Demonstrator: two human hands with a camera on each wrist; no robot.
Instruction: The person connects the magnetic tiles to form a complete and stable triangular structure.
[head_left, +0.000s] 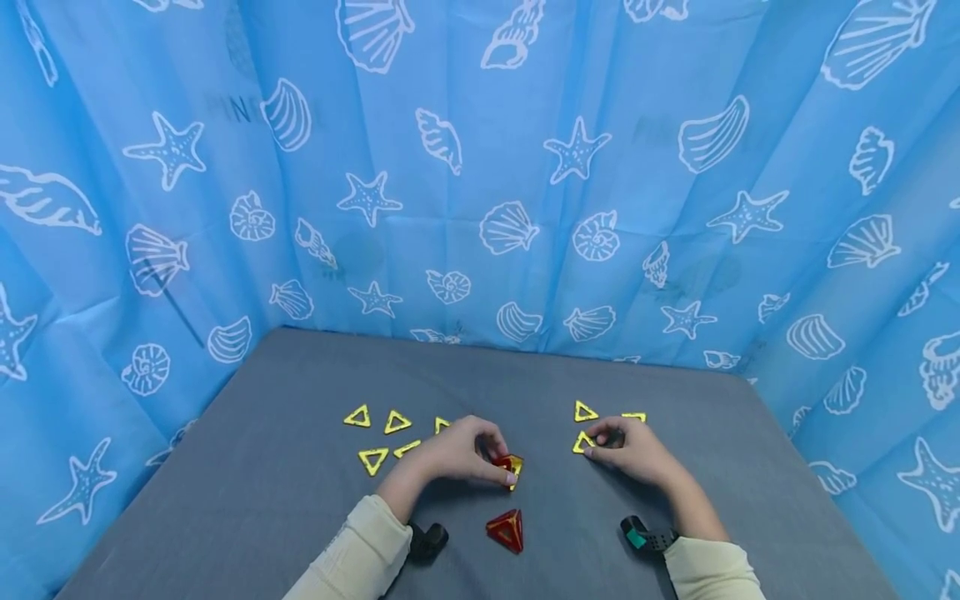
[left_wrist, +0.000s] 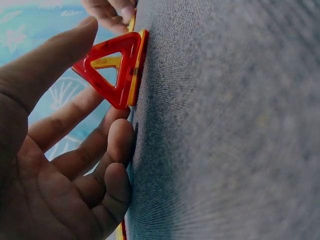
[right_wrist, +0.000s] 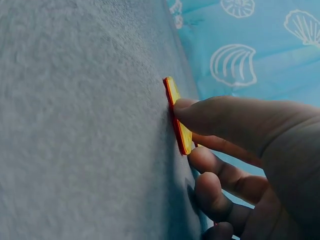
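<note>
My left hand (head_left: 465, 450) holds a small red and yellow build of triangular tiles (left_wrist: 129, 70) upright on the cloth, its thumb at the upper edge and its fingers behind. One red triangle faces the left wrist camera, and yellow shows through its opening. To the right, my right hand (head_left: 633, 450) pinches the edge of a yellow triangular tile (right_wrist: 184, 137), which looks flat or nearly flat on the cloth. Nearer to me stands a red pyramid of triangular tiles (head_left: 513, 522), touched by neither hand.
Several yellow triangular tiles (head_left: 367, 456) lie left of my left hand, one partly behind it. Beyond my right hand lie two more, a yellow tile (head_left: 578, 412) and a partly covered one (head_left: 636, 416). A blue shell-print curtain (head_left: 480, 275) borders the grey cloth-covered table (head_left: 247, 500).
</note>
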